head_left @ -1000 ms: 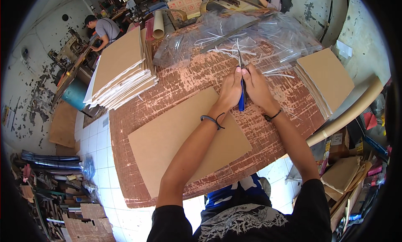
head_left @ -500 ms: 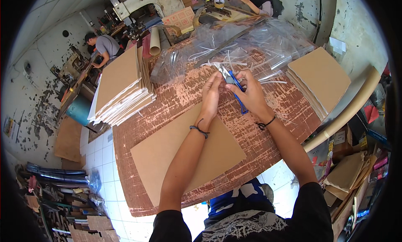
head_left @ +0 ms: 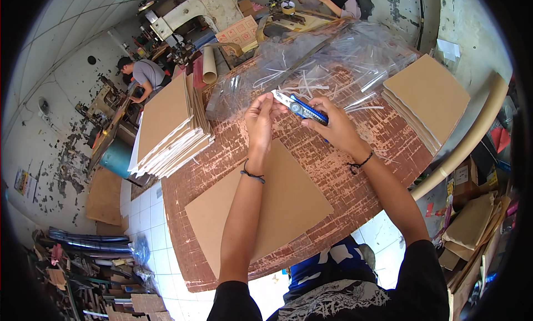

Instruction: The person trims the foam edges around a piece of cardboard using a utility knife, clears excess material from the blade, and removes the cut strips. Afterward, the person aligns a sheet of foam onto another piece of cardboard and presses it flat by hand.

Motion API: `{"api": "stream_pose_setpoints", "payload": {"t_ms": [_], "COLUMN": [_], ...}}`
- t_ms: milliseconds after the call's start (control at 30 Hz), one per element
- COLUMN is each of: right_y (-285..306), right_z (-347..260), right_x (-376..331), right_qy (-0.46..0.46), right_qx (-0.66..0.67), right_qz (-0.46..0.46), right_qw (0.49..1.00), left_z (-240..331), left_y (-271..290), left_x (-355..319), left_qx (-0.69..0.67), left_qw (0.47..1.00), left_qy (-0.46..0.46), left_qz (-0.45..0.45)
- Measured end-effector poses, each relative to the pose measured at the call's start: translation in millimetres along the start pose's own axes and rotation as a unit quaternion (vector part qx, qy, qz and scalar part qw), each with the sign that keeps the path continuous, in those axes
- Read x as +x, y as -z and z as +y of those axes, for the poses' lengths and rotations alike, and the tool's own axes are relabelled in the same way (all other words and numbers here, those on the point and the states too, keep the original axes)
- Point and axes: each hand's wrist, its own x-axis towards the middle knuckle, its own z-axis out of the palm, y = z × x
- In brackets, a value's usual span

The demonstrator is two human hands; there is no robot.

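My right hand (head_left: 337,128) grips a blue and grey utility knife (head_left: 308,110) with a round knob on its side, its front end pointing left. At that end is a crumpled white piece (head_left: 282,98), which the fingers of my left hand (head_left: 260,121) pinch. Whether a blade is under the white piece I cannot see. Both hands are above the worn reddish-brown table (head_left: 233,138). Below my left forearm lies a flat brown cardboard sheet (head_left: 288,193) near the table's front edge.
A tall stack of cardboard sheets (head_left: 166,121) stands at the left, a smaller stack (head_left: 430,99) at the right. Clear plastic sheeting (head_left: 355,54) and white strips (head_left: 305,88) litter the far side. A curved tan tube (head_left: 466,149) borders the right. Two people work farther back.
The utility knife has turned so that its knobbed side faces up and its front end points left. My left hand has shifted left and nearer me with the white piece.
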Motion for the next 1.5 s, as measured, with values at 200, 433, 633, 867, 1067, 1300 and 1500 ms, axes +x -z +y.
{"api": "stream_pose_setpoints", "payload": {"t_ms": [200, 433, 633, 867, 1067, 1300, 1500], "right_y": [0, -1, -1, 0, 1, -3, -1], "right_z": [-7, -8, -2, -30, -49, -60, -64], "right_x": [0, 1, 1, -5, -21, -28, -28], "right_qy": [-0.011, -0.02, 0.003, 0.051, 0.046, 0.066, 0.055], "right_qx": [0.02, 0.04, 0.032, 0.066, 0.144, 0.211, 0.212], "right_qz": [-0.006, -0.018, 0.006, 0.033, 0.031, -0.008, -0.01], "right_qw": [1.0, 0.999, 0.999, 0.996, 0.988, 0.975, 0.976], "left_z": [13, 18, 34, 72, 114, 130, 133], "left_y": [3, 6, 3, -8, -38, -46, -50], "left_x": [0, 1, 0, -6, -22, -33, -32], "left_qx": [-0.004, 0.045, -0.032, 0.092, 0.104, 0.109, 0.131], "left_qw": [1.0, 0.999, 0.997, 0.987, 0.969, 0.96, 0.959], "left_qy": [0.011, -0.001, 0.021, -0.052, -0.086, -0.089, -0.093], "left_qz": [-0.016, -0.024, -0.071, -0.12, -0.205, -0.243, -0.234]}}
